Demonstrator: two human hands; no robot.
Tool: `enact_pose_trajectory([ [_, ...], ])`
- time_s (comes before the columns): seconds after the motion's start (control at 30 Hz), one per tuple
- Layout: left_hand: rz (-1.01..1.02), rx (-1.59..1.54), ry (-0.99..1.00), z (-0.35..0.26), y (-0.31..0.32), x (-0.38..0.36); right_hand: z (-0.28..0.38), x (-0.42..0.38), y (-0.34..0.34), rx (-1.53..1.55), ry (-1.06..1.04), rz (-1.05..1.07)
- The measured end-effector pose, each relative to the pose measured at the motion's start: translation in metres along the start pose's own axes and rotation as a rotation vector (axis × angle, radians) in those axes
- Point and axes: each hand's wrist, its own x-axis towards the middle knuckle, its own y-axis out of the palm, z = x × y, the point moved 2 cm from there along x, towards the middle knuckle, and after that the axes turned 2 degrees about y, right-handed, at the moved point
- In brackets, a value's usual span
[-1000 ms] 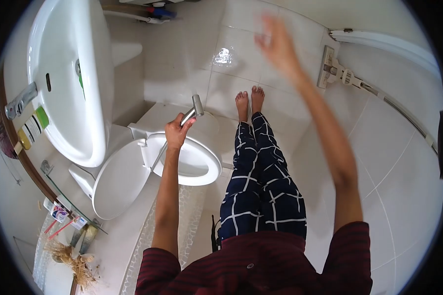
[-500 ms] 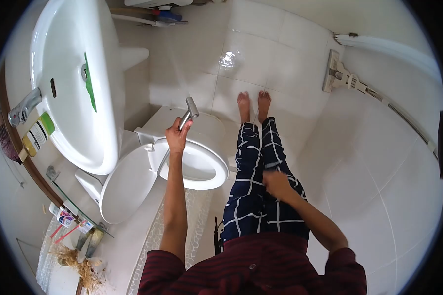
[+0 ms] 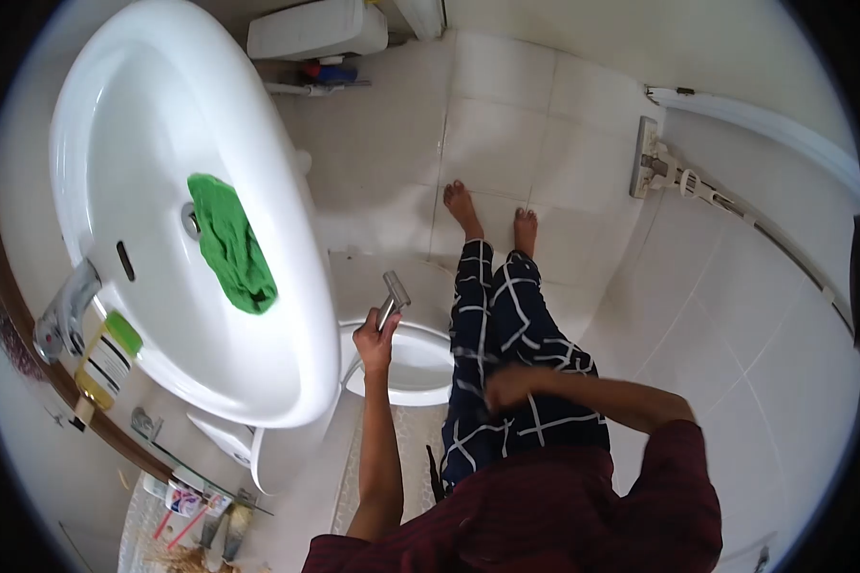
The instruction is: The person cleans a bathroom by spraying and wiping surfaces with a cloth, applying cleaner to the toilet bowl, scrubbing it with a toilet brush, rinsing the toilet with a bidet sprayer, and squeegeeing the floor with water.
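My left hand (image 3: 376, 342) is closed round the handle of a silver bidet sprayer (image 3: 393, 292), held above the white toilet bowl (image 3: 420, 368). The sprayer's head points toward the floor beyond the toilet. My right hand (image 3: 512, 388) is in front of my checked trousers (image 3: 530, 329), its fingers curled and smeared by motion. Whatever it may hold cannot be made out. To the left, a crumpled green cloth (image 3: 229, 244) lies in the white sink (image 3: 153, 315), beside the drain. The sink hides part of the toilet and its raised lid.
A faucet (image 3: 67, 310) and a yellow soap bottle (image 3: 108, 358) stand at the sink's left edge. A floor mop (image 3: 652, 162) leans along the right wall. Below the sink is a glass shelf (image 3: 196, 482). Pale tiles (image 3: 502, 119) cover the floor around my feet.
My view has shifted, so the sink looms larger and the whole green cloth shows. My feet have stepped. The sprayer stays in my left hand; my right hand has moved slightly left and lower.
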Motion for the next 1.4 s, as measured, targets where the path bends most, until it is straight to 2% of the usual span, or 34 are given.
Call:
enact_pose_trajectory([
  [0.07, 0.018, -0.029, -0.014, -0.002, -0.008, 0.008, 0.024, -0.021, 0.025, 0.137, -0.161, 0.018],
  [0.1, 0.053, -0.085, -0.067, -0.009, -0.013, 0.009, 0.023, -0.017, 0.018, 0.260, -0.079, 0.120],
  [0.17, 0.046, -0.136, -0.076, -0.011, -0.014, 0.015, 0.019, -0.002, -0.038, 0.497, 0.086, 0.313],
  [0.23, 0.063, -0.085, -0.090, 0.001, -0.018, 0.013, 0.012, 0.024, -0.104, 0.047, 0.220, -0.201],
  [0.33, 0.052, 0.030, -0.135, 0.009, -0.022, 0.009, -0.016, 0.052, -0.071, -0.563, -0.136, -0.745],
  [0.43, 0.095, 0.012, -0.185, 0.006, -0.028, 0.007, -0.003, 0.054, -0.039, -0.401, -0.052, -0.565],
  [0.53, 0.125, 0.043, -0.193, 0.016, -0.025, 0.012, 0.002, 0.037, -0.044, -0.352, -0.117, -0.301],
  [0.57, 0.136, 0.072, -0.203, 0.019, -0.025, 0.010, -0.008, 0.044, -0.075, -0.047, -0.057, -0.155],
  [0.6, 0.120, 0.050, -0.190, 0.017, -0.023, 0.011, -0.038, 0.078, -0.103, 0.166, -0.106, 0.127],
  [0.67, 0.085, 0.020, -0.169, 0.011, -0.022, 0.013, -0.026, 0.116, -0.224, -0.352, -0.119, -0.708],
  [0.7, 0.092, 0.035, -0.204, 0.014, -0.022, 0.011, 0.009, 0.126, -0.297, -0.070, -0.052, -1.196],
  [0.73, 0.080, 0.028, -0.193, 0.014, -0.021, 0.009, 0.035, 0.136, -0.363, 0.034, -0.289, -1.521],
  [0.77, 0.066, 0.018, -0.181, 0.013, -0.020, 0.008, 0.063, 0.143, -0.415, 0.051, -0.532, -1.742],
  [0.8, 0.051, 0.008, -0.164, 0.013, -0.019, 0.008, 0.087, 0.159, -0.458, -0.061, -0.655, -1.883],
  [0.83, 0.084, 0.044, -0.181, 0.018, -0.020, 0.006, 0.121, 0.149, -0.484, 0.141, -0.500, -1.656],
  [0.87, 0.092, 0.017, -0.201, 0.022, -0.021, 0.004, 0.138, 0.165, -0.508, 0.022, -0.640, -1.828],
  [0.93, 0.098, -0.049, -0.234, 0.030, -0.018, 0.000, 0.158, 0.184, -0.537, -0.007, -0.454, -1.571],
  [0.97, 0.085, -0.038, -0.150, 0.033, -0.020, 0.000, 0.162, 0.190, -0.542, -0.046, -0.445, -1.515],
  [1.03, 0.061, -0.070, -0.190, 0.033, -0.019, 0.000, 0.161, 0.205, -0.543, -0.111, -0.418, -1.400],
  [1.13, 0.070, -0.106, -0.200, 0.032, -0.016, 0.002, 0.148, 0.205, -0.532, 0.064, -0.541, -1.538],
  [1.23, 0.074, -0.065, -0.180, 0.030, -0.013, 0.005, 0.133, 0.172, -0.511, 0.220, -0.626, -1.470],
  [1.33, 0.177, 0.023, -0.224, 0.024, -0.015, 0.004, 0.115, 0.136, -0.483, 1.049, -0.882, -0.927],
  [1.4, 0.125, -0.046, -0.160, 0.019, -0.010, 0.001, 0.098, 0.101, -0.454, 1.146, -0.932, -0.802],
])
